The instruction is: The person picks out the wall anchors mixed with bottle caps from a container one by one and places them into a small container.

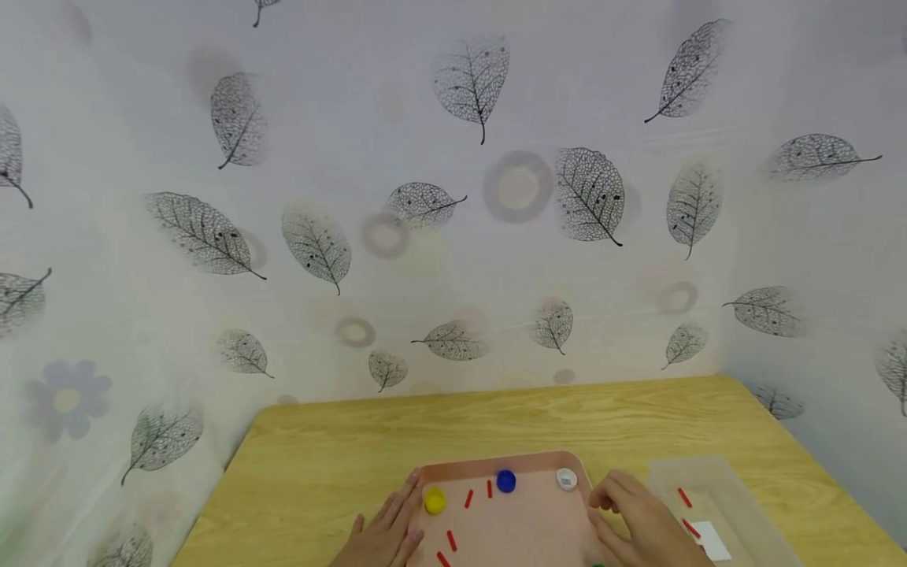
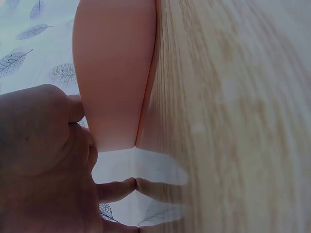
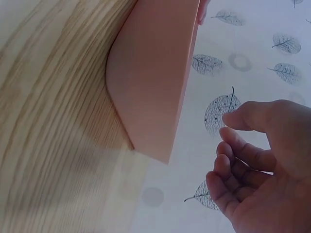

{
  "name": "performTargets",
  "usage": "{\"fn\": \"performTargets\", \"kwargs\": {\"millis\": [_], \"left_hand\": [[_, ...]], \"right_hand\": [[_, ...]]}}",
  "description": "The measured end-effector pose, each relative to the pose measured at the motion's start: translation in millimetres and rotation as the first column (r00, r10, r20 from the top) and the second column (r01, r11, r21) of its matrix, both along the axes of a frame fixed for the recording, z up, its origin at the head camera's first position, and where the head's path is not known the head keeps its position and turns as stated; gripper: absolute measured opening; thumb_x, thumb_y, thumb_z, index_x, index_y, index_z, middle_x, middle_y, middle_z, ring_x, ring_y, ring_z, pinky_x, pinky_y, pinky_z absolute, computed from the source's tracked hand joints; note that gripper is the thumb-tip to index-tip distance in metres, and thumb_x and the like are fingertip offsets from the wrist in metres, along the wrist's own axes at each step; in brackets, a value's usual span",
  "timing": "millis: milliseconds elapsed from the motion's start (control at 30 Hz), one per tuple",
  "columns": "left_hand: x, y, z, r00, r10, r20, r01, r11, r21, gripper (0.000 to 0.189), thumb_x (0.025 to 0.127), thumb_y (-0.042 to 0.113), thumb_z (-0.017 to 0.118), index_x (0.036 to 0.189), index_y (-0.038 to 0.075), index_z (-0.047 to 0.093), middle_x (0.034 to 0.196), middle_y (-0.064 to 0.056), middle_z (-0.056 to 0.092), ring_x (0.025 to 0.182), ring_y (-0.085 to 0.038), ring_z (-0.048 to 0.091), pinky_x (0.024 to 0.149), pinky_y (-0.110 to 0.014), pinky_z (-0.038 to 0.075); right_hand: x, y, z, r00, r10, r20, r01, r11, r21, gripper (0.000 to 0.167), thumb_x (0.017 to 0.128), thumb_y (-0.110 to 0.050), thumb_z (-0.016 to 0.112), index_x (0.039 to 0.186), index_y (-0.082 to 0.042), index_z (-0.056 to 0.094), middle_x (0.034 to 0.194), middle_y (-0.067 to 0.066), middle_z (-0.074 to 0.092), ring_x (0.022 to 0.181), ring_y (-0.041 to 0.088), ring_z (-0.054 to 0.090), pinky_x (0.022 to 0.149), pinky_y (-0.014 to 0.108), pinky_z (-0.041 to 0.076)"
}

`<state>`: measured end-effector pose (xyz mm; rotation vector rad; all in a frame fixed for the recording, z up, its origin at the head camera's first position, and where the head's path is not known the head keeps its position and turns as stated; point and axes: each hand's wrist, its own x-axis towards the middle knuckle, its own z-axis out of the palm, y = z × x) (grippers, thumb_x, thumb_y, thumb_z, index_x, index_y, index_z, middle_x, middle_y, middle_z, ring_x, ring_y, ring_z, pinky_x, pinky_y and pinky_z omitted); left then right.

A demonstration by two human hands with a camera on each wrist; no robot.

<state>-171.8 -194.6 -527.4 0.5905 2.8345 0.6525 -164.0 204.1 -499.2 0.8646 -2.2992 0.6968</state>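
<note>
A pink tray (image 1: pixel 524 524) holds a yellow round cap (image 1: pixel 434 501), a blue round cap (image 1: pixel 506 481), a white round cap (image 1: pixel 567 479) and several short red sticks (image 1: pixel 452 540). My left hand (image 1: pixel 388 529) rests along the tray's left side, its fingers stretched out; the left wrist view shows its thumb side against the tray wall (image 2: pixel 116 73). Just over the tray's right edge hovers my right hand (image 1: pixel 634 520). Its fingers are loosely bent, with nothing visible between thumb and fingertips in the right wrist view. Only a sliver of a green thing (image 1: pixel 598 565) shows under it.
To the right lies a translucent shallow tray (image 1: pixel 744 504) with red sticks (image 1: pixel 684 497) and a white card (image 1: pixel 711 540) in it. All stand on a wood-grain table (image 1: pixel 319 441). A leaf-patterned sheet (image 1: pixel 439 276) hangs behind and at both sides.
</note>
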Motion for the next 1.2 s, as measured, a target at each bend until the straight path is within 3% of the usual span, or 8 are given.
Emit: {"fn": "performTargets", "kwargs": {"millis": [300, 500, 600, 833, 900, 1100, 1133, 1200], "left_hand": [[1.3, 0.9, 1.9, 1.000, -0.011, -0.012, 0.011, 1.000, 0.001, 0.066, 0.110, 0.055, 0.025, 0.167, 0.023, 0.014, 0.173, 0.002, 0.009, 0.144, -0.047, 0.037, 0.090, -0.092, 0.023], [2.7, 1.1, 4.5, 1.000, -0.015, -0.024, 0.015, 1.000, 0.007, 0.066, 0.110, 0.054, 0.026, 0.167, 0.022, 0.014, 0.173, 0.002, 0.009, 0.144, -0.047, 0.037, 0.091, -0.091, 0.023], [3.6, 1.3, 5.8, 1.000, -0.014, -0.026, 0.014, 1.000, 0.006, 0.066, 0.110, 0.054, 0.026, 0.167, 0.022, 0.014, 0.173, 0.003, 0.009, 0.144, -0.047, 0.037, 0.090, -0.091, 0.024], [4.1, 1.7, 7.2, 1.000, -0.014, -0.025, 0.014, 1.000, 0.007, 0.066, 0.110, 0.054, 0.026, 0.167, 0.021, 0.016, 0.173, 0.003, 0.009, 0.144, -0.046, 0.037, 0.091, -0.091, 0.024], [4.1, 1.5, 6.9, 1.000, -0.014, -0.020, 0.014, 1.000, 0.006, 0.066, 0.110, 0.054, 0.026, 0.166, 0.020, 0.016, 0.173, 0.002, 0.009, 0.144, -0.046, 0.037, 0.091, -0.091, 0.024], [3.0, -0.2, 4.2, 1.000, -0.012, -0.013, 0.012, 1.000, 0.000, 0.067, 0.110, 0.056, 0.026, 0.166, 0.021, 0.017, 0.173, 0.003, 0.010, 0.144, -0.046, 0.037, 0.091, -0.091, 0.024], [2.8, -0.5, 3.7, 1.000, -0.013, -0.014, 0.013, 1.000, 0.000, 0.067, 0.110, 0.056, 0.026, 0.166, 0.021, 0.017, 0.173, 0.003, 0.010, 0.144, -0.046, 0.038, 0.091, -0.091, 0.024], [2.3, -1.0, 2.8, 1.000, -0.014, -0.019, 0.014, 1.000, -0.002, 0.067, 0.110, 0.056, 0.026, 0.167, 0.022, 0.016, 0.173, 0.004, 0.010, 0.144, -0.046, 0.038, 0.091, -0.091, 0.024]], "right_hand": [[-2.9, -28.7, 5.1, 0.995, 0.027, 0.092, -0.027, 1.000, -0.001, 0.034, 0.077, 0.001, 0.084, 0.095, -0.018, 0.061, 0.093, -0.014, 0.052, 0.080, 0.000, 0.051, 0.062, 0.019, 0.049], [-5.9, -48.8, 8.0, 0.964, 0.032, 0.263, -0.030, 0.999, -0.009, 0.025, 0.086, -0.004, 0.079, 0.094, -0.018, 0.060, 0.094, -0.014, 0.053, 0.082, -0.001, 0.051, 0.066, 0.024, 0.052], [-8.4, -57.8, 6.8, 0.951, 0.046, 0.306, -0.040, 0.999, -0.027, 0.022, 0.088, -0.005, 0.078, 0.095, -0.017, 0.060, 0.094, -0.014, 0.054, 0.084, 0.000, 0.051, 0.067, 0.024, 0.052], [-14.6, -80.6, -2.4, 0.955, 0.075, 0.286, -0.063, 0.997, -0.053, 0.021, 0.087, -0.003, 0.077, 0.095, -0.015, 0.061, 0.094, -0.011, 0.055, 0.083, 0.003, 0.052, 0.069, 0.022, 0.051], [-16.0, -86.9, -4.0, 0.941, 0.072, 0.330, -0.056, 0.997, -0.058, 0.018, 0.088, -0.003, 0.075, 0.095, -0.014, 0.062, 0.094, -0.011, 0.055, 0.083, 0.004, 0.051, 0.069, 0.022, 0.051], [-23.8, -105.8, -9.3, 0.867, 0.091, 0.490, -0.048, 0.994, -0.100, 0.014, 0.088, 0.001, 0.071, 0.091, -0.008, 0.061, 0.094, -0.005, 0.053, 0.081, 0.007, 0.050, 0.069, 0.024, 0.050], [-24.8, -108.4, -10.6, 0.863, 0.089, 0.498, -0.044, 0.994, -0.100, 0.015, 0.088, 0.001, 0.072, 0.090, -0.008, 0.060, 0.093, -0.005, 0.052, 0.081, 0.006, 0.050, 0.069, 0.024, 0.050], [-26.2, -112.9, -13.4, 0.877, 0.068, 0.475, -0.037, 0.997, -0.075, 0.016, 0.087, 0.001, 0.073, 0.088, -0.008, 0.060, 0.090, -0.005, 0.050, 0.078, 0.005, 0.048, 0.068, 0.024, 0.050]]}}
